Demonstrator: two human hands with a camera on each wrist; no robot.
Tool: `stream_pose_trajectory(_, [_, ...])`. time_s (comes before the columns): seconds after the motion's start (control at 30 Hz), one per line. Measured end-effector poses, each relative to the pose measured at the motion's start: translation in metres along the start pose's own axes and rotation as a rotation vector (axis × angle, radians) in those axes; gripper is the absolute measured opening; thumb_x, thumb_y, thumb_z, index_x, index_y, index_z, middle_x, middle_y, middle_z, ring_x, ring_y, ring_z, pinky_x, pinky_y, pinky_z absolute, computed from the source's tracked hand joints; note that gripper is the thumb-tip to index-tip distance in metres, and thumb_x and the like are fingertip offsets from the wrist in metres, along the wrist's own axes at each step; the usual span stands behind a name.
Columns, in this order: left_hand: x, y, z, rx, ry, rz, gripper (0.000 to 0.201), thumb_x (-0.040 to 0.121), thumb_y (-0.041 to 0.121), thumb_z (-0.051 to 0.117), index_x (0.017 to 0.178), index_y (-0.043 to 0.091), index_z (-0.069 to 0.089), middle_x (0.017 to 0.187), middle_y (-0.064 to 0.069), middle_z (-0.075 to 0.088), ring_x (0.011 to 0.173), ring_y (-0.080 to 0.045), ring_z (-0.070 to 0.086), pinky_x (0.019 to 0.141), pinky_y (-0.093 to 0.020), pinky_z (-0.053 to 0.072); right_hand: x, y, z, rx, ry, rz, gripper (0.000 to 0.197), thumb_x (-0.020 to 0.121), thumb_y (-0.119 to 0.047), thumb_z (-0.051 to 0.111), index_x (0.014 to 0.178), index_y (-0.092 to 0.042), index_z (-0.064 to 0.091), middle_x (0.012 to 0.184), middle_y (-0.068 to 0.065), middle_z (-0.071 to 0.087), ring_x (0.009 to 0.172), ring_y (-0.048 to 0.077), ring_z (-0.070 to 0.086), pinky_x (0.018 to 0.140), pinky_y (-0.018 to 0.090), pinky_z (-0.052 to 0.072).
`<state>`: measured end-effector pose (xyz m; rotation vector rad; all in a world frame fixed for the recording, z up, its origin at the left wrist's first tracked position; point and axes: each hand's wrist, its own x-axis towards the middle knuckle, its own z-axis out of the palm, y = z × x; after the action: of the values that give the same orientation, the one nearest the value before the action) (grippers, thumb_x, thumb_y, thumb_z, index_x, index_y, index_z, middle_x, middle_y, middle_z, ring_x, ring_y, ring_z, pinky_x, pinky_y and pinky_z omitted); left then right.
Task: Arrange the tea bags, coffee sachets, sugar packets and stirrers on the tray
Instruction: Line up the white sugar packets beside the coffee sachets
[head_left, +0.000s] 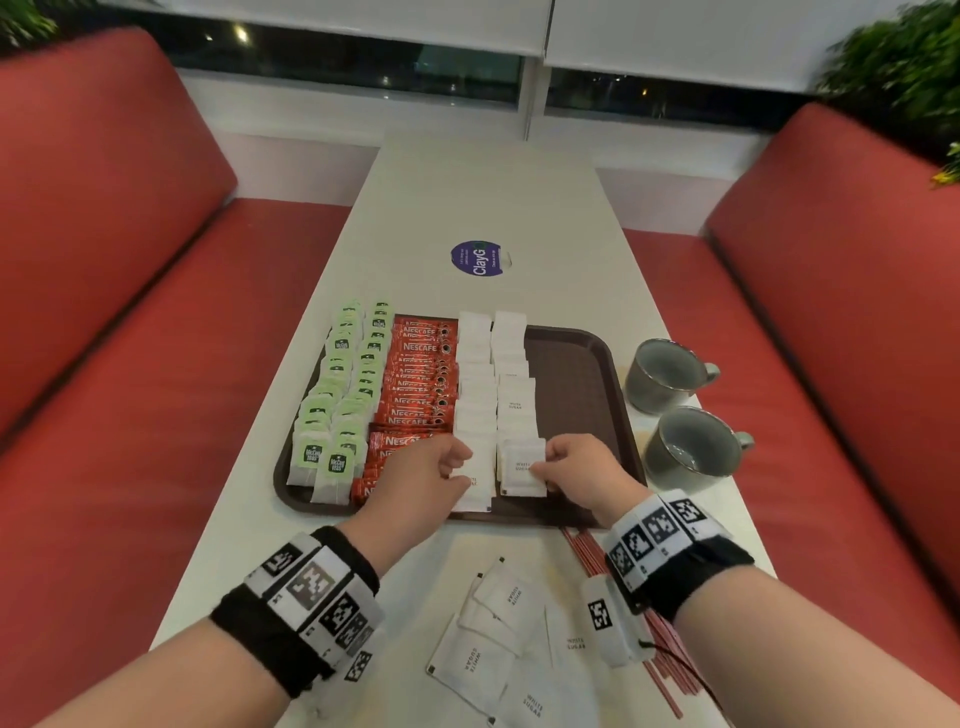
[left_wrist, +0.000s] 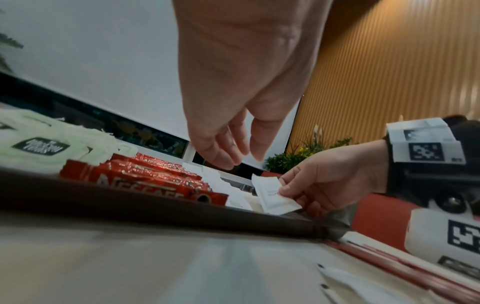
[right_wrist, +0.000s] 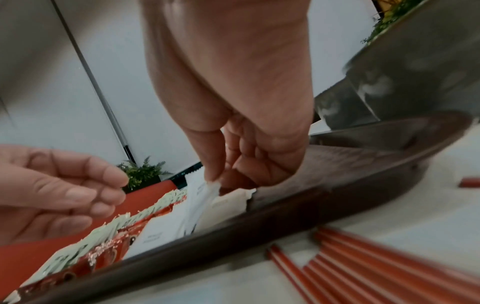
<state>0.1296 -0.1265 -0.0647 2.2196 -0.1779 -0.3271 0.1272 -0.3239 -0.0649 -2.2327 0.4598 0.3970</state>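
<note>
A brown tray holds two columns of green tea bags, a column of red coffee sachets and two columns of white sugar packets. My right hand pinches one sugar packet by its edge, tilted up over the near end of the right sugar column. My left hand hovers just left of it over the other sugar column, fingers relaxed and holding nothing. Several loose sugar packets and red stirrers lie on the table before the tray.
Two grey mugs stand on the table right of the tray. The tray's right third is bare. A round purple sticker sits on the tabletop behind it. Red bench seats flank the narrow white table.
</note>
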Motion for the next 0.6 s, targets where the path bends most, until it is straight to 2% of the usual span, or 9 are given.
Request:
stream_pose_trajectory(0.07, [0.005,0.002,0.001,0.135,-0.038,0.049,0.024,0.087,0.013,0.064,0.111,0.018,0.063,0.101,0.007,0.059,0.096,-0.009,0.054,0.075,-0.012,0.039,0.005,-0.002,0.003,-0.128,-0.041,0.01,0.016,0.087,-0.017,0.065,0.074,-0.014,0.055,0.081,0.005,0.061,0.067,0.013,0.052,0.062,0.023,0.045])
stream_pose_trajectory(0.13, [0.011,0.004,0.004,0.271,-0.1,0.085,0.027,0.088,0.015,0.062,0.114,0.017,0.063,0.113,0.002,0.06,0.104,-0.012,0.054,0.086,-0.018,0.041,0.004,-0.005,0.004,-0.264,-0.012,0.003,0.011,0.086,-0.02,0.066,0.088,-0.014,0.056,0.092,0.002,0.06,0.074,0.012,0.054,0.063,0.021,0.043])
stream_pose_trajectory(0.23, [0.019,0.005,0.011,0.456,-0.204,0.122,0.031,0.088,0.019,0.062,0.118,0.017,0.062,0.122,-0.002,0.058,0.114,-0.019,0.052,0.095,-0.027,0.042,-0.001,-0.005,0.006,-0.359,0.066,-0.14,0.04,0.082,-0.023,0.07,0.116,-0.021,0.05,0.112,-0.001,0.051,0.088,0.016,0.057,0.07,0.023,0.046])
stream_pose_trajectory(0.3, [0.023,0.007,0.015,0.571,-0.252,0.142,0.033,0.087,0.019,0.062,0.12,0.017,0.061,0.122,-0.003,0.058,0.114,-0.022,0.051,0.094,-0.031,0.043,-0.003,-0.004,0.01,-0.485,-0.002,-0.278,0.053,0.08,-0.025,0.072,0.127,-0.028,0.049,0.12,-0.003,0.044,0.098,0.019,0.057,0.08,0.029,0.048])
stream_pose_trajectory(0.37, [0.027,0.008,0.018,0.652,-0.28,0.151,0.033,0.087,0.016,0.06,0.12,0.015,0.06,0.121,-0.005,0.057,0.112,-0.024,0.051,0.091,-0.031,0.044,-0.001,-0.003,0.013,-0.628,-0.097,-0.342,0.053,0.08,-0.024,0.071,0.129,-0.029,0.051,0.122,-0.004,0.043,0.104,0.02,0.054,0.086,0.032,0.048])
stream_pose_trajectory(0.53, [0.033,0.01,0.025,0.832,-0.296,0.188,0.028,0.088,0.005,0.053,0.115,0.012,0.059,0.116,-0.008,0.057,0.105,-0.026,0.053,0.076,-0.027,0.038,0.007,-0.003,0.017,-0.758,-0.101,-0.357,0.042,0.085,-0.02,0.064,0.126,-0.02,0.052,0.119,0.003,0.046,0.102,0.027,0.053,0.083,0.038,0.049])
stream_pose_trajectory(0.6, [0.037,0.011,0.027,0.877,-0.303,0.197,0.028,0.088,0.004,0.052,0.114,0.012,0.059,0.115,-0.008,0.057,0.105,-0.026,0.053,0.075,-0.027,0.038,0.01,-0.004,0.018,-0.747,-0.09,-0.359,0.039,0.087,-0.019,0.062,0.124,-0.018,0.053,0.118,0.005,0.046,0.1,0.028,0.054,0.083,0.039,0.05])
